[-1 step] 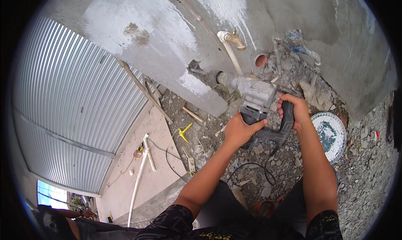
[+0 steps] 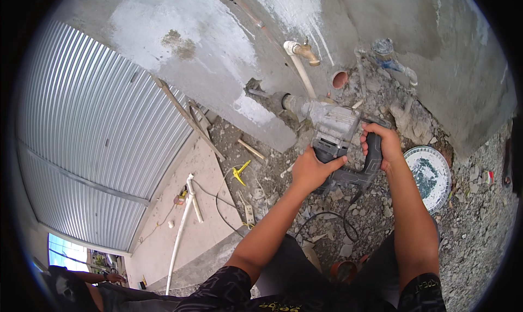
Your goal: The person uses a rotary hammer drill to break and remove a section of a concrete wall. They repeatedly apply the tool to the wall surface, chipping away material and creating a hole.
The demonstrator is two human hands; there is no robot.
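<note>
A dusty grey-and-black demolition hammer [image 2: 340,124] points left, its chisel [image 2: 260,92] at a chipped hole [image 2: 253,86] in the grey wall [image 2: 196,78]. My left hand [image 2: 310,167] grips the side of the tool's body near its black housing, thumb toward the right. My right hand [image 2: 381,143] is wrapped round the black rear handle. Above the tool are a cream pipe [image 2: 299,72] with a brass tap [image 2: 308,54] and an open orange pipe [image 2: 339,79]. A black cord [image 2: 351,227] hangs from the hammer over the rubble.
A white lid [image 2: 424,176] lies right on gravel [image 2: 471,219]. A yellow tool [image 2: 239,173], short stick [image 2: 250,148], power strip [image 2: 249,214], white pipes [image 2: 180,238] and wooden planks [image 2: 185,110] lie left, near corrugated metal sheeting [image 2: 81,121]. A co-worker's arm [image 2: 92,276] shows at lower left.
</note>
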